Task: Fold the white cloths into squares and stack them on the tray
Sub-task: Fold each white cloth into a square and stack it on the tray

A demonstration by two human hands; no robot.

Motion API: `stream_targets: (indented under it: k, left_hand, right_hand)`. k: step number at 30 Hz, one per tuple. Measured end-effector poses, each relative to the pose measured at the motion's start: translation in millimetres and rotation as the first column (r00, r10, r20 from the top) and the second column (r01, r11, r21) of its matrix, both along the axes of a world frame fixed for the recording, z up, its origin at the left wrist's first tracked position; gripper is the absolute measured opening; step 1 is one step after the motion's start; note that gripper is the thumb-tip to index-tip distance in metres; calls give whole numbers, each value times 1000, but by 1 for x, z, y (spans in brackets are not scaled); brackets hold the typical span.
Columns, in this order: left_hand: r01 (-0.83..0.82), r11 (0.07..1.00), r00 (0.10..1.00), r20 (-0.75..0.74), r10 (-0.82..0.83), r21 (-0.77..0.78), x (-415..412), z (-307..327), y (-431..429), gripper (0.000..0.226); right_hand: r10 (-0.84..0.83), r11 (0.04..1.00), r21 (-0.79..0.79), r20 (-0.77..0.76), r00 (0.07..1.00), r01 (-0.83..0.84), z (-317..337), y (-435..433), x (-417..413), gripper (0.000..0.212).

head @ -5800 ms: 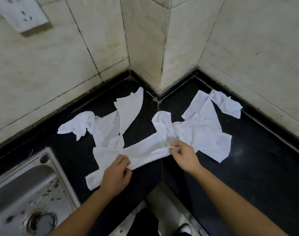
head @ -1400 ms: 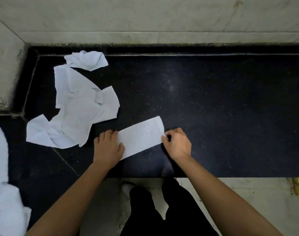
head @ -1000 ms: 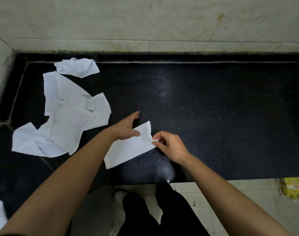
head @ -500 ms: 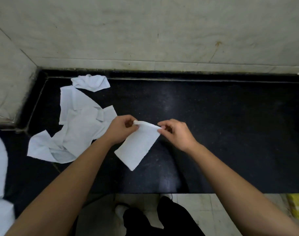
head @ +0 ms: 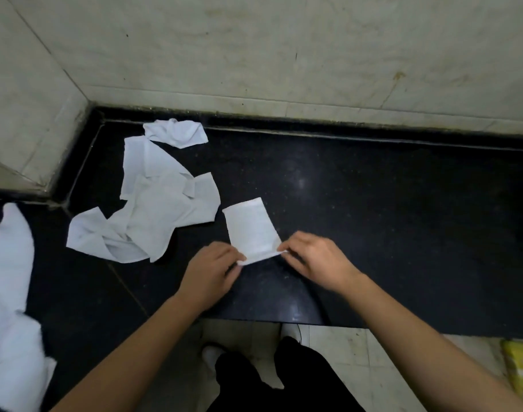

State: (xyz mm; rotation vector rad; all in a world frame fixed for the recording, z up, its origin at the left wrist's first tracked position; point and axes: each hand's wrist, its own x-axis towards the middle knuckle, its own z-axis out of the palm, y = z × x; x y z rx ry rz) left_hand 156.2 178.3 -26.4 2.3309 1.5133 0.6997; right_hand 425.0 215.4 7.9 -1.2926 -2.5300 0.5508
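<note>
From the head camera we look down on a black stone counter (head: pixel 373 218) that runs along a pale tiled wall (head: pixel 284 55).

Near the counter's front edge lies the folded cloth (head: pixel 249 226), a narrow white strip that points away from us and tilts a little to the left. Most of it rests flat on the stone; only its near end is raised, because both hands have hold of it there.

The left hand (head: pixel 211 273) has its fingers curled in and pinches the near left corner of the strip between thumb and fingertips. The right hand (head: pixel 316 263) does the same at the near right corner, its fingers bent and closed on the edge. The two hands sit close together with the short end of the cloth stretched between them, and neither holds anything else.

To the left of the strip, near it but not touching, we see a heap of unfolded cloths (head: pixel 162 215) lying rumpled and overlapping. A small crumpled cloth (head: pixel 177 132) sits at the far end of that heap, close to the wall. More white cloth (head: pixel 7 292) fills the left edge of the view, blurred.

Below the counter's edge we make out dark trousers (head: pixel 278 382) over a light floor, and a yellow packet (head: pixel 520 370) at the far right.
</note>
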Motion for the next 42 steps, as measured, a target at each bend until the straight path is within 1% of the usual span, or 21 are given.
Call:
stream_targets:
  k: [2, 5, 7, 8, 11, 12, 13, 14, 15, 17, 19, 22, 24, 27, 30, 34, 38, 42]
  left_hand:
    - [49, 988, 998, -38, -55, -147, -4, -26, -26, 14]
    - [125, 933, 986, -65, -155, -337, -7, -45, -53, 23]
    - [151, 904, 978, -71, -195, -401, -7, -48, -59, 27]
    - [160, 891, 976, -66, -207, -425, -7, -48, -60, 26]
    - [153, 847, 979, -40, -201, -509, -8, -45, -55, 23]
    - [126, 832, 986, -24, -164, -540, -10, -45, -50, 23]
    - [81, 818, 996, 11, -91, -569, -10, -44, -45, 23]
    - [17, 803, 998, 65, 27, -596, -11, -43, -39, 21]
    - [-60, 782, 978, 119, 169, -620, -11, -43, -31, 19]
    - [-196, 709, 894, 173, 413, -677, -11, -42, -11, 18]
    - [-264, 646, 813, 195, 548, -716, -8, -42, 8, 20]
    - [-369, 597, 736, 169, 656, -712, -3, -50, 33, 20]
    - [-421, 590, 722, 140, 678, -688, -1, -55, 43, 18]
    - [-461, 612, 742, 100, 663, -642, 3, -59, 52, 15]
    - [-494, 630, 755, 64, 653, -600, 8, -64, 56, 19]
    - [-508, 646, 735, 106, 670, -570, 12, -71, 56, 20]
    - [-540, 639, 717, 98, 690, -548, 14, -77, 55, 25]
    - [-540, 635, 692, 138, 708, -553, 18, -72, 45, 40]
  right_hand:
    - [80, 980, -190, 98, 992, -61, -19, -20, 0, 22]
    - [202, 916, -388, 217, 955, -106, -40, -46, -7, 20]
    - [227, 879, -465, 225, 948, -100, -47, -56, -10, 18]
    - [217, 872, -481, 216, 952, -89, -50, -58, -11, 19]
    - [140, 864, -503, 172, 975, -35, -51, -52, -11, 23]
    - [96, 862, -507, 148, 984, -8, -51, -46, -12, 22]
    - [44, 860, -510, 127, 991, 27, -51, -39, -13, 21]
    - [-18, 859, -508, 103, 995, 68, -51, -31, -15, 19]
    - [-88, 857, -503, 77, 993, 115, -52, -22, -18, 17]
    - [-258, 831, -508, 5, 966, 225, -56, -4, -27, 16]
    - [-417, 776, -543, -56, 907, 323, -61, 14, -39, 19]
    - [-566, 713, -548, -83, 820, 437, -71, 36, -55, 19]
    - [-619, 685, -542, -82, 781, 486, -76, 45, -60, 16]
    - [-630, 679, -521, -52, 775, 517, -84, 50, -63, 15]
    - [-625, 683, -508, -34, 780, 525, -92, 51, -62, 15]
    - [-647, 686, -483, -64, 760, 544, -96, 55, -62, 17]
    - [-646, 691, -474, -69, 760, 545, -99, 57, -66, 23]
    - [-697, 651, -498, -95, 711, 572, -99, 50, -62, 32]
